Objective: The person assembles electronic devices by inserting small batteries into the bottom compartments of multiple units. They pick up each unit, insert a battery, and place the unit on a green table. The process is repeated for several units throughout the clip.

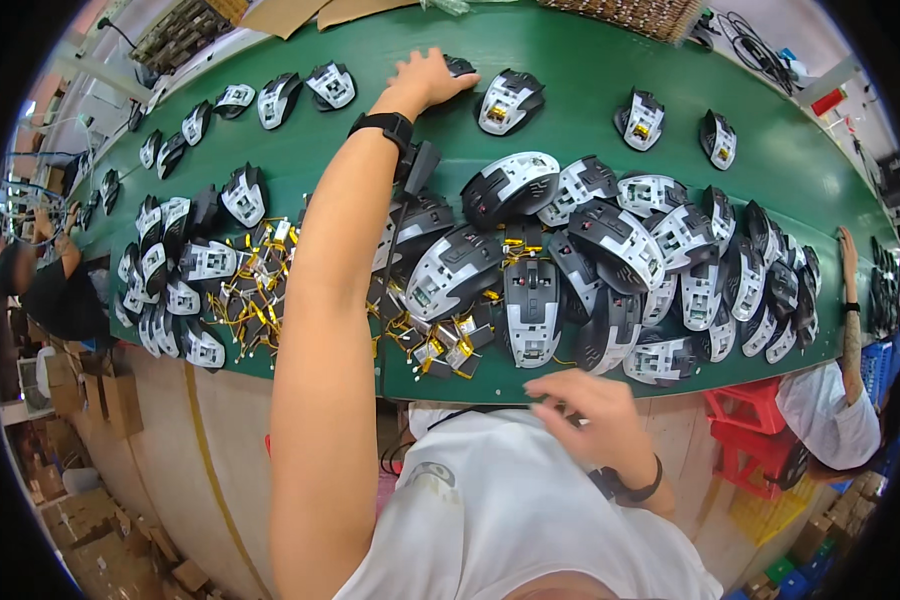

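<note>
My left arm stretches across the green conveyor belt, and my left hand [432, 80] is over a dark computer mouse [459, 66] at the far side. My thumb and fingers straddle it, and the hand hides most of its body. Held close to my body at the near edge, my right hand [598, 418] has loosely bent fingers, apart, with nothing visible in them. Just beyond it lies a heap of black-and-white mouse shells [533, 318] with open undersides. Small battery packs [450, 345] with yellow tape and wires lie left of that heap.
More mice stand in a spaced row on the belt [590, 80]. A second pile of mice [208, 260] lies left of my arm beside more wired batteries [260, 285]. Red stools [750, 425] and another person's arm [850, 300] are at right. Cardboard boxes [100, 530] sit lower left.
</note>
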